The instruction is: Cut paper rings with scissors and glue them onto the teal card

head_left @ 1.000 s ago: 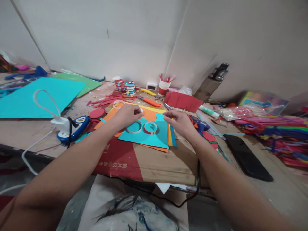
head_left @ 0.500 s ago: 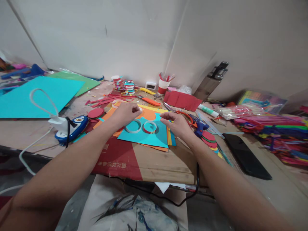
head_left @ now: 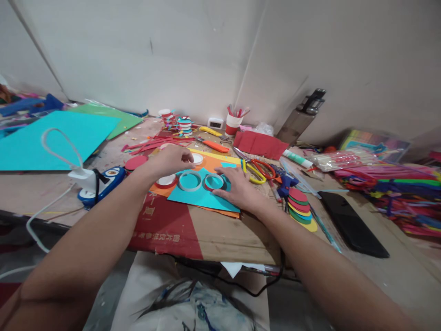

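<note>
My left hand (head_left: 171, 162) hovers over the left part of the paper stack, fingers loosely bent and apart, nothing visible between them. Just past its fingertips lies a white round disc (head_left: 197, 159); a red-edged white disc (head_left: 166, 179) lies below the hand. My right hand (head_left: 237, 187) has its thumb and index finger around the right side of a red-and-white paper ring (head_left: 214, 189). That ring stands on a turquoise paper sheet (head_left: 203, 198). Left of it, on the same sheet, rests a pale paper ring (head_left: 190, 189). Orange paper (head_left: 211, 162) shows beneath.
Yellow-handled scissors (head_left: 255, 175), a blue glue gun (head_left: 286, 185) and stacked colored discs (head_left: 299, 205) lie right of the sheet. Farther right is a black phone (head_left: 353, 225). A tall bottle (head_left: 299, 118) stands behind. At left, a blue power strip (head_left: 106, 184) holds a white plug (head_left: 81, 177).
My right hand has moved left and down onto the red-and-white ring. My left hand has drawn back slightly left, uncovering the white disc. Both rings stay in place.
</note>
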Demonstrator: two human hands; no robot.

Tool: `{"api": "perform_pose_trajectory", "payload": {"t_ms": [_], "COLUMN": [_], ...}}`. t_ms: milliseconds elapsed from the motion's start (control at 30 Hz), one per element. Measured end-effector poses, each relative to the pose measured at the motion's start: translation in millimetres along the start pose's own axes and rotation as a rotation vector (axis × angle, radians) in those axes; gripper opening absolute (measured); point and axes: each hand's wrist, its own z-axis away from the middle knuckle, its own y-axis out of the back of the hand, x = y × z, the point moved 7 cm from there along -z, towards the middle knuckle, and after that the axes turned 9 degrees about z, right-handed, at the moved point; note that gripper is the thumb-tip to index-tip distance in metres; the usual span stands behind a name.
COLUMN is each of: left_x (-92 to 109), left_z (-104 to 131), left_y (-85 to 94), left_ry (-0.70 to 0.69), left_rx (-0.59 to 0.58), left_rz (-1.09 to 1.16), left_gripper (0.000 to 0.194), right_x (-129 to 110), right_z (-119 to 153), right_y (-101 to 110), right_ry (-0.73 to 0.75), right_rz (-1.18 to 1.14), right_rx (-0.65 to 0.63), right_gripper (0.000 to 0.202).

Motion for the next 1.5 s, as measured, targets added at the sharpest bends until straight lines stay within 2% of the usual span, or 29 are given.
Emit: {"api": "perform_pose_trajectory", "payload": {"t_ms": [133,333,600,733,967,1100,1333,1433,1500], "left_x": [-6,-13,15,14,19,24,22,22,19], "left_z": [-1,-2,2,2,2,4,4,3,3], "left_y": [-7.1,-24.2,-32.1,-36.2,-39.0,-43.0,-52.8,-47.7,-36.3], "left_ry": [-0.002,0.019,-0.082,-0.069,-0.058,-0.075,-0.066,-0.061,-0.038], "left_rx": [-0.085,-0.176,-0.068,-0.047,-0.008,-0.001,-0.051,-0.031,0.023], "left_rz": [-0.115,-0.210,-0.078,-0.063,0.004,0.008,-0.006,-0.013,-0.026], "left_gripper": [0.029,0.020,0.023,0.022,0.022,0.024,0.024,0.024,0.026], "right_x": [-1,22,60,66,77,76,70,68,64], "right_z": [-1,-2,-4,-4,-1,-1,0,-1,-2], "right_y": [1,23,34,34,36,34,33,33,33], "right_ry": [-0.021,-0.097,-0.236,-0.278,-0.331,-0.318,-0.314,-0.304,-0.278], "right_rz": [0.026,0.012,0.047,0.102,0.137,0.155,0.182,0.177,0.150], "right_rx": [-0.004,0.127,0.192,0.211,0.322,0.337,0.322,0.316,0.306], "right_gripper": [0.054,0.058,0.056,0.055,0.052,0.052,0.053,0.052,0.052]}}
